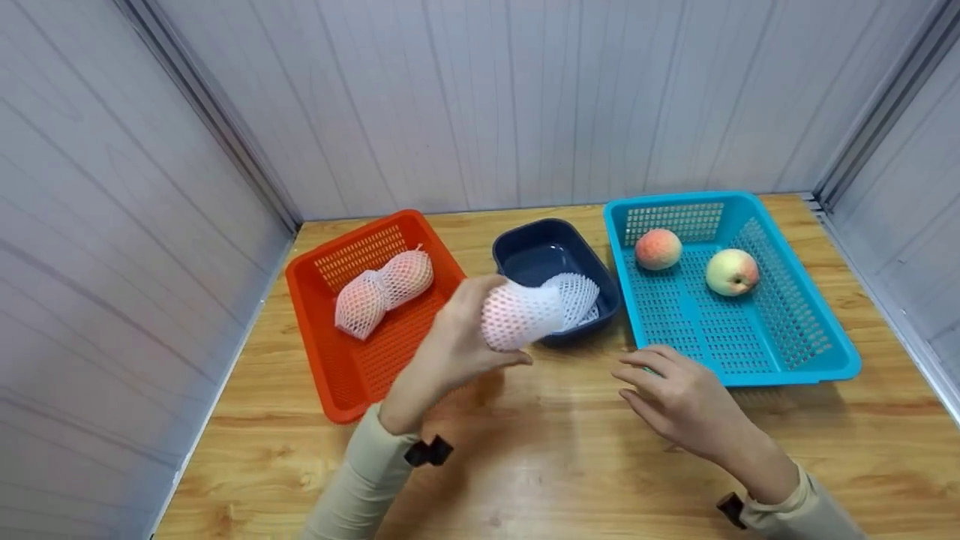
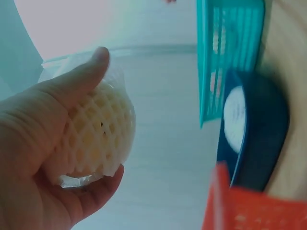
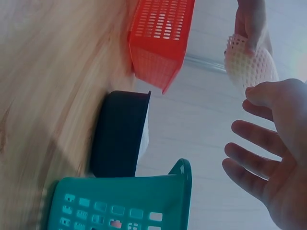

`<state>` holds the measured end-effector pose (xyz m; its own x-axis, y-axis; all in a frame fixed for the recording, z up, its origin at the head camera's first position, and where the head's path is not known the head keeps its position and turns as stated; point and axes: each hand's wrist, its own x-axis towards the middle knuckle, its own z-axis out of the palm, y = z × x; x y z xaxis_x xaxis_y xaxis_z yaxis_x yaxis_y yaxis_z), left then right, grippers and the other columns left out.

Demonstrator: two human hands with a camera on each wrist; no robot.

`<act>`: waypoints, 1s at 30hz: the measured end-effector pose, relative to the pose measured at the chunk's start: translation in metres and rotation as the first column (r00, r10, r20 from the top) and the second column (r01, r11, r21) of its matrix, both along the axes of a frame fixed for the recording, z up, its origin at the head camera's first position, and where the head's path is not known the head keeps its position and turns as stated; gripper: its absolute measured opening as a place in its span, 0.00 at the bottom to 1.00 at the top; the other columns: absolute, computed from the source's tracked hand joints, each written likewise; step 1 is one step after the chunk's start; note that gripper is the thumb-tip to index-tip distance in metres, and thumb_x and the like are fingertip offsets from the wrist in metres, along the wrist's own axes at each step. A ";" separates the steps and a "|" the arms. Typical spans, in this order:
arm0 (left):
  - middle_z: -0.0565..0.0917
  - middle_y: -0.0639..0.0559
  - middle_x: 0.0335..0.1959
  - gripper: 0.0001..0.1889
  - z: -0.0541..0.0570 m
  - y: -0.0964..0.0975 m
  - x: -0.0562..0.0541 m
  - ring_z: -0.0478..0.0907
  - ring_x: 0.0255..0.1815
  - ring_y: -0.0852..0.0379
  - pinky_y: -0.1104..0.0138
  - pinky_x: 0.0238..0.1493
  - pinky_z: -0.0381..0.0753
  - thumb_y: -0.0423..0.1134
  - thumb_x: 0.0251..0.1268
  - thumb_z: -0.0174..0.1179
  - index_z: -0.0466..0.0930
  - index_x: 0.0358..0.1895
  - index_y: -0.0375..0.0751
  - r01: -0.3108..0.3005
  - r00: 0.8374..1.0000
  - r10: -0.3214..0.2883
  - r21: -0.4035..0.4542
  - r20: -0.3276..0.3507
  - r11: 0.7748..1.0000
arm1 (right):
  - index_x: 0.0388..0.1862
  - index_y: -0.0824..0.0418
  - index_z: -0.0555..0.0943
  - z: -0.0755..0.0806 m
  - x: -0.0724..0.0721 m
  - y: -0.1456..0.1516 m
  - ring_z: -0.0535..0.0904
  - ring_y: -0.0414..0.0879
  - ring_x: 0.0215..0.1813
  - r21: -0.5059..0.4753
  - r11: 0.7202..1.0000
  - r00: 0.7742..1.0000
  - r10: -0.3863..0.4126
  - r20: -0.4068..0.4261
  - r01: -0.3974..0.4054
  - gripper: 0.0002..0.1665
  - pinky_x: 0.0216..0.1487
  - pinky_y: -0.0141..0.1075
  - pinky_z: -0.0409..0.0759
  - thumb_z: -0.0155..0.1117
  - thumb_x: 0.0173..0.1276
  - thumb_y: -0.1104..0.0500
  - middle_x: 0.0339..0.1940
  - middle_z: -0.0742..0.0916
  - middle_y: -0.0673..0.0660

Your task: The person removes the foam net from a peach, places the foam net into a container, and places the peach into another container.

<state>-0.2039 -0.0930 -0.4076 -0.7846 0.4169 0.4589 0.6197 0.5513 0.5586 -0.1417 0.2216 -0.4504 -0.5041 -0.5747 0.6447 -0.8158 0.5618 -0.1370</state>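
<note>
My left hand (image 1: 459, 330) grips a peach in a white foam net sleeve (image 1: 521, 315), held up between the red basket and the dark blue bin. In the left wrist view the netted peach (image 2: 98, 129) sits between the thumb and the fingers. My right hand (image 1: 679, 401) hovers by the near left corner of the blue basket, its fingers loosely bent and nothing in them. In the right wrist view that hand (image 3: 273, 148) is spread, apart from the sleeved peach (image 3: 249, 62).
The red basket (image 1: 330, 397) at left holds two netted peaches (image 1: 384, 289). Foam nets (image 1: 574, 296) lie in the dark blue bin (image 1: 525, 255) in the middle. Two bare peaches, one red (image 1: 658, 249) and one pale (image 1: 732, 272), lie in the blue basket (image 1: 817, 322). Panel walls enclose the wooden table (image 1: 555, 465).
</note>
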 end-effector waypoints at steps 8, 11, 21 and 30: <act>0.71 0.51 0.58 0.51 -0.032 0.022 0.015 0.70 0.54 0.57 0.60 0.55 0.75 0.59 0.34 0.79 0.63 0.65 0.49 0.090 0.992 -0.091 0.019 0.086 0.996 | 0.45 0.58 0.86 0.000 0.002 0.007 0.81 0.49 0.46 -0.009 1.000 1.000 -0.004 -0.025 0.003 0.14 0.44 0.45 0.81 0.70 0.58 0.60 0.44 0.85 0.54; 0.72 0.53 0.57 0.51 -0.043 0.027 0.017 0.70 0.54 0.57 0.61 0.55 0.75 0.59 0.33 0.79 0.63 0.65 0.50 0.106 0.989 -0.109 0.031 0.102 0.994 | 0.44 0.58 0.86 0.000 0.002 0.005 0.81 0.49 0.46 -0.015 1.000 1.000 0.000 -0.030 0.000 0.13 0.43 0.44 0.81 0.70 0.58 0.60 0.44 0.86 0.54; 0.72 0.52 0.57 0.53 -0.088 0.040 0.014 0.70 0.55 0.57 0.64 0.58 0.72 0.55 0.31 0.82 0.63 0.65 0.43 0.120 0.988 -0.124 0.042 0.097 0.992 | 0.42 0.57 0.86 -0.002 0.010 -0.005 0.81 0.46 0.42 -0.022 1.000 1.000 0.015 -0.026 -0.016 0.12 0.40 0.41 0.80 0.60 0.70 0.52 0.42 0.86 0.51; 0.74 0.53 0.55 0.53 -0.123 0.046 0.011 0.72 0.53 0.58 0.65 0.56 0.73 0.55 0.29 0.82 0.64 0.65 0.43 0.088 0.981 -0.091 0.025 0.171 0.996 | 0.41 0.56 0.87 -0.013 0.013 -0.011 0.80 0.44 0.39 -0.018 0.999 0.999 0.029 0.021 -0.029 0.12 0.37 0.39 0.80 0.60 0.71 0.51 0.40 0.85 0.48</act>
<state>-0.1926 -0.0467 -0.5303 -0.8125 0.4819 0.3281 0.5597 0.4874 0.6702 -0.1289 0.2108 -0.4632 -0.5014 -0.5780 0.6438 -0.8284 0.5355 -0.1644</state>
